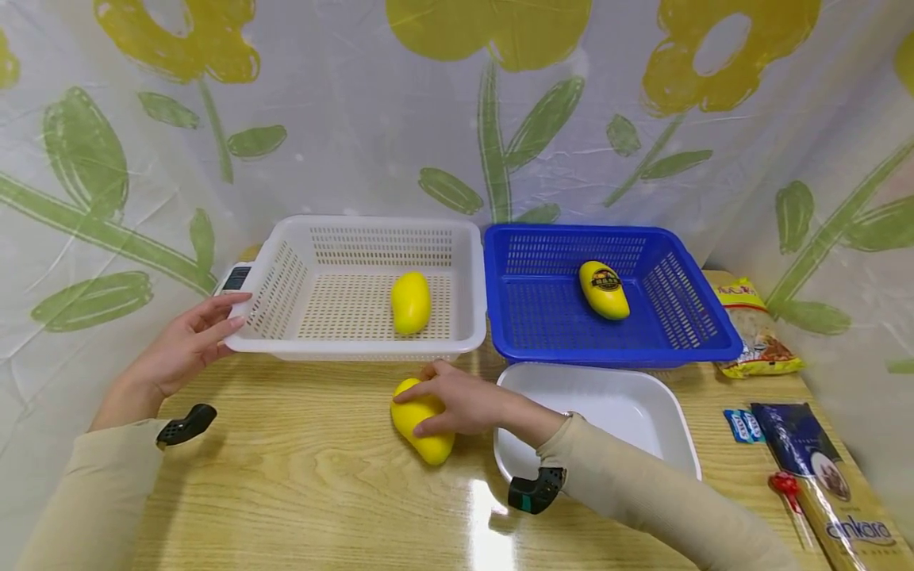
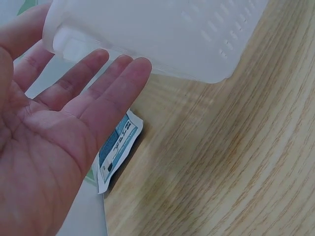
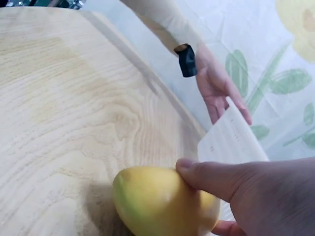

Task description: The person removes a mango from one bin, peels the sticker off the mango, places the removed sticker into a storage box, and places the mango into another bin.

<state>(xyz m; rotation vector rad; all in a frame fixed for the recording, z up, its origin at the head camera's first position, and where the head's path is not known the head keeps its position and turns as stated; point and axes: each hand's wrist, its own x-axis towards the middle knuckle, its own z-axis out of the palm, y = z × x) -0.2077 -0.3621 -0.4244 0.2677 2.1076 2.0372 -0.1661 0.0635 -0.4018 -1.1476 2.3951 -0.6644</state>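
A: Right hand (image 1: 457, 404) — state?
B: Fingers curled round the yellow mango (image 1: 421, 424), which lies on the table (image 1: 300, 476) just before the white basket's (image 1: 286, 345) front edge.
A: Left hand (image 1: 187, 345)?
B: Fingers straight, relaxed — at that basket's front-left corner.

The left hand (image 2: 54, 132) fills the left of the view, palm showing and fingers (image 2: 110, 86) straight, their tips just beside the near corner of the white basket (image 2: 162, 34). The basket stands on the wood-grain counter (image 2: 226, 162), which takes up the right and near side. Under the hand, a small blue-and-white packet (image 2: 117, 147) lies at the counter's left edge.
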